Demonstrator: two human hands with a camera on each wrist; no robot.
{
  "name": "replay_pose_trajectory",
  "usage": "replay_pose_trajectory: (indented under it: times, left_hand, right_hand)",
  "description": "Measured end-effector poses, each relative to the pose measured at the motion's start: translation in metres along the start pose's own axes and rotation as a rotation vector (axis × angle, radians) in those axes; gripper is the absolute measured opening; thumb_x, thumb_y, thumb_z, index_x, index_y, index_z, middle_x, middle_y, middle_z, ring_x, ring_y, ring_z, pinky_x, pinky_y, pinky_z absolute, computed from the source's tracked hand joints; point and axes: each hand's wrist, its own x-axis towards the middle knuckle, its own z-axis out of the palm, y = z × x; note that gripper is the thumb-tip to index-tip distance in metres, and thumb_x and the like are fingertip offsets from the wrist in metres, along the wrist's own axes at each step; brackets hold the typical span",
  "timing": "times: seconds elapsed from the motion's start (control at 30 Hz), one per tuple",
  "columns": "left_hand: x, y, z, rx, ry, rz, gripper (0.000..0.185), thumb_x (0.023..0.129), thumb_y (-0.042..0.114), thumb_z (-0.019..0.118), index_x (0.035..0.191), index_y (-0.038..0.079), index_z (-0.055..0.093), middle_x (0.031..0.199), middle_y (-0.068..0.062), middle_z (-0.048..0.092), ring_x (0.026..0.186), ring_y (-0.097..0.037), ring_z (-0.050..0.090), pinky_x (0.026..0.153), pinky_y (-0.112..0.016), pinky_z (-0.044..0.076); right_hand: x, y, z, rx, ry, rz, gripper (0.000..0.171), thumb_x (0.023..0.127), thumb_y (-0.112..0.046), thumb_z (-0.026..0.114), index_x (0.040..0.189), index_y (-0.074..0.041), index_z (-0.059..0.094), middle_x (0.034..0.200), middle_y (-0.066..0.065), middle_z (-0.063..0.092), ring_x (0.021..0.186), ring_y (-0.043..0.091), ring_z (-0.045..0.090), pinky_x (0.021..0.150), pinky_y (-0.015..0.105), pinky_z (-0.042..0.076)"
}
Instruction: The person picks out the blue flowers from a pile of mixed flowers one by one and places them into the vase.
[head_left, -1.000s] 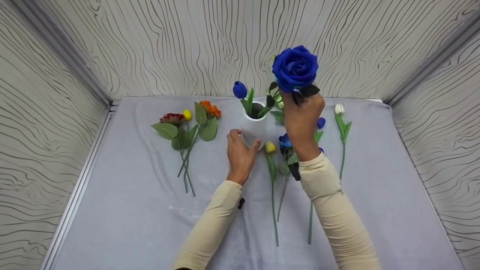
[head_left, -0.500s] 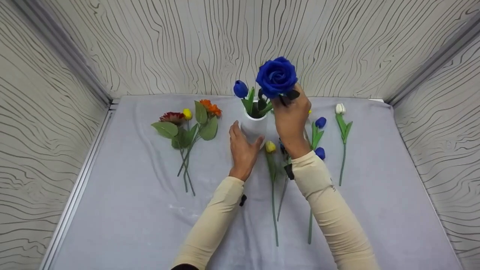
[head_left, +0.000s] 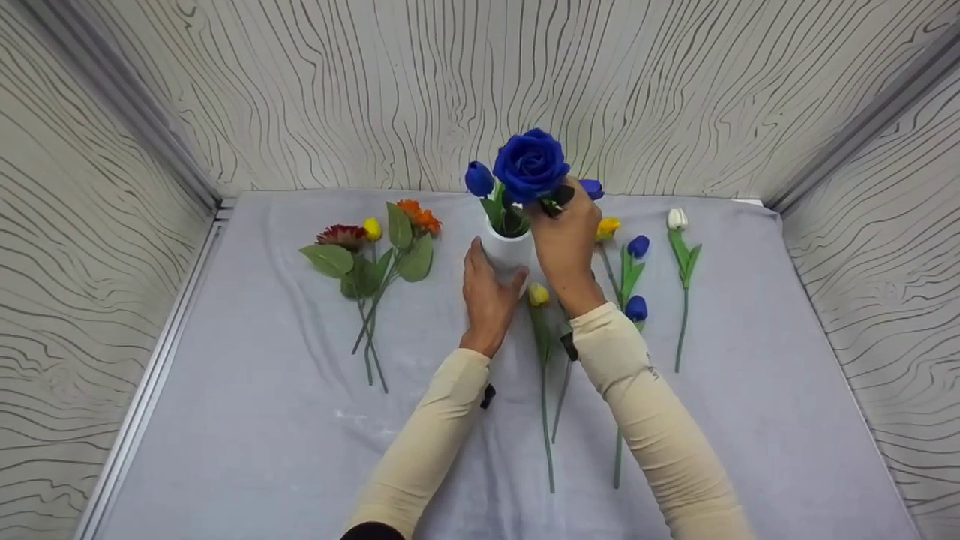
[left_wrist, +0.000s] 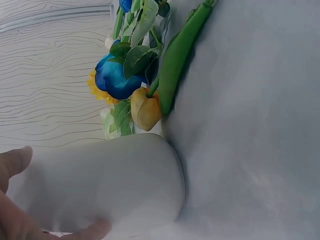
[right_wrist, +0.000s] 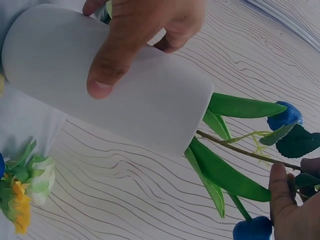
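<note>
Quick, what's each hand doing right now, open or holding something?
Left hand: closed around the white vase.
Right hand: closed, pinching the blue rose by its stem.

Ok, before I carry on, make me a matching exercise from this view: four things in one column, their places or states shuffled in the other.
Things
1. White cylindrical vase
2. Large deep-blue rose
3. White tulip with green leaves
4. Orange many-petalled flower

Places or states
A. Lying on the grey cloth, far right in the head view
B. Held in the right hand
C. Lying left of the vase
D. Gripped by the left hand

Pairs: 1-D, 2-B, 3-A, 4-C
</note>
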Motion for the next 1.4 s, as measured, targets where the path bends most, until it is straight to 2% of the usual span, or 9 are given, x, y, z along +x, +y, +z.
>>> replay_pose_trajectory:
  times: [0.17, 0.47, 0.6, 0.7, 0.9, 1.07, 1.23, 1.4]
  left_hand:
    - [0.002, -0.001, 0.002, 0.012, 0.013, 0.000, 0.078, 0.085, 0.023, 0.075, 0.147, 0.003, 0.031, 0.143, -0.013, 0.044, 0.129, -0.024, 0.044, 0.107, -0.041, 0.034]
    - [0.002, -0.002, 0.002, 0.033, 0.017, -0.009, 0.075, 0.087, 0.027, 0.072, 0.146, 0.005, 0.032, 0.142, -0.011, 0.045, 0.126, -0.023, 0.046, 0.105, -0.040, 0.037]
    - [0.003, -0.001, 0.002, 0.044, 0.011, -0.012, 0.075, 0.088, 0.029, 0.072, 0.147, 0.005, 0.032, 0.143, -0.011, 0.044, 0.127, -0.023, 0.045, 0.106, -0.039, 0.036]
    - [0.003, -0.001, 0.002, 0.053, 0.007, -0.016, 0.075, 0.088, 0.030, 0.071, 0.147, 0.005, 0.032, 0.144, -0.011, 0.043, 0.128, -0.023, 0.045, 0.106, -0.038, 0.035]
    - [0.002, -0.002, 0.001, 0.056, 0.004, -0.017, 0.075, 0.088, 0.030, 0.071, 0.146, 0.005, 0.032, 0.143, -0.011, 0.044, 0.126, -0.023, 0.046, 0.106, -0.039, 0.036]
    - [0.003, -0.004, 0.001, 0.057, 0.016, 0.009, 0.074, 0.088, 0.029, 0.071, 0.145, 0.004, 0.032, 0.140, -0.012, 0.046, 0.124, -0.024, 0.047, 0.104, -0.039, 0.037]
    - [0.003, -0.006, 0.001, 0.061, 0.037, 0.044, 0.074, 0.087, 0.027, 0.073, 0.144, 0.003, 0.033, 0.137, -0.013, 0.048, 0.120, -0.025, 0.049, 0.101, -0.040, 0.039]
    - [0.002, -0.007, 0.001, 0.087, 0.048, 0.077, 0.073, 0.087, 0.027, 0.072, 0.143, 0.000, 0.034, 0.137, -0.016, 0.047, 0.120, -0.028, 0.049, 0.100, -0.041, 0.040]
  right_hand:
    - [-0.003, 0.002, 0.005, -0.009, -0.039, 0.038, 0.019, 0.083, -0.008, 0.074, 0.095, 0.004, 0.066, 0.088, 0.011, 0.070, 0.082, 0.017, 0.065, 0.079, 0.034, 0.053]
    - [-0.006, 0.011, 0.006, -0.085, -0.058, 0.083, 0.010, 0.083, -0.006, 0.068, 0.090, -0.001, 0.065, 0.080, 0.006, 0.065, 0.072, 0.016, 0.059, 0.065, 0.031, 0.046]
    - [-0.006, 0.013, 0.004, -0.121, -0.058, 0.068, 0.009, 0.084, -0.009, 0.068, 0.085, -0.001, 0.064, 0.076, 0.006, 0.060, 0.071, 0.016, 0.056, 0.063, 0.030, 0.043]
    - [-0.007, 0.015, 0.002, -0.192, -0.058, 0.048, 0.011, 0.084, -0.011, 0.069, 0.083, -0.001, 0.065, 0.075, 0.008, 0.059, 0.071, 0.019, 0.056, 0.064, 0.032, 0.043]
    - [-0.008, 0.014, 0.001, -0.345, -0.095, 0.015, 0.014, 0.083, -0.012, 0.071, 0.088, 0.001, 0.070, 0.092, 0.013, 0.065, 0.088, 0.028, 0.060, 0.079, 0.040, 0.048]
    - [-0.011, 0.015, 0.003, -0.484, -0.077, -0.067, 0.021, 0.083, -0.016, 0.074, 0.094, 0.001, 0.075, 0.111, 0.014, 0.061, 0.103, 0.031, 0.050, 0.085, 0.042, 0.044]
    - [-0.014, 0.022, 0.007, -0.577, -0.059, -0.137, 0.016, 0.083, -0.014, 0.073, 0.088, 0.001, 0.075, 0.121, 0.016, 0.056, 0.111, 0.035, 0.044, 0.089, 0.045, 0.041]
    - [-0.018, 0.030, 0.011, -0.637, -0.065, -0.167, 0.014, 0.083, -0.011, 0.070, 0.080, 0.003, 0.074, 0.124, 0.016, 0.057, 0.114, 0.036, 0.044, 0.094, 0.047, 0.038]
